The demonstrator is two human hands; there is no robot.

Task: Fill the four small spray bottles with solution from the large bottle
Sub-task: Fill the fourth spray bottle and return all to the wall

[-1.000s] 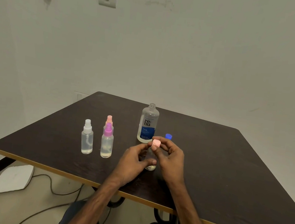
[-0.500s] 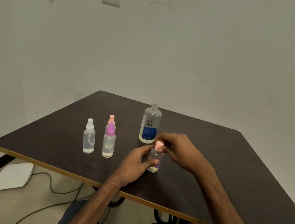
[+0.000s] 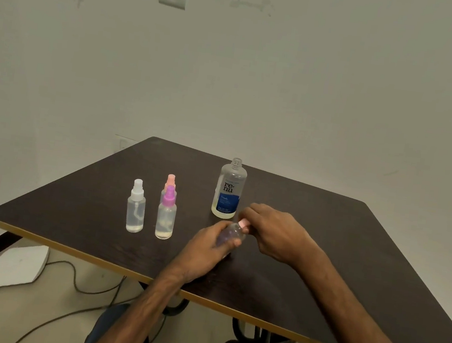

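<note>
Hands (image 3: 203, 250) (image 3: 277, 234), spray bottle (image 3: 231, 232); dark table (image 3: 365, 259), white wall (image 3: 313, 96)

Both forearms (image 3: 142, 309) are bare; the trousers (image 3: 112, 325) are dark blue.

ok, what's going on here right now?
A person works on the fourth small spray bottle: the left hand grips its tilted clear body, the right hand pinches its pink spray cap. The white-capped bottle, magenta-capped bottle and peach-capped bottle stand on the table to the left. The large renu bottle stands uncapped behind the hands.
</note>
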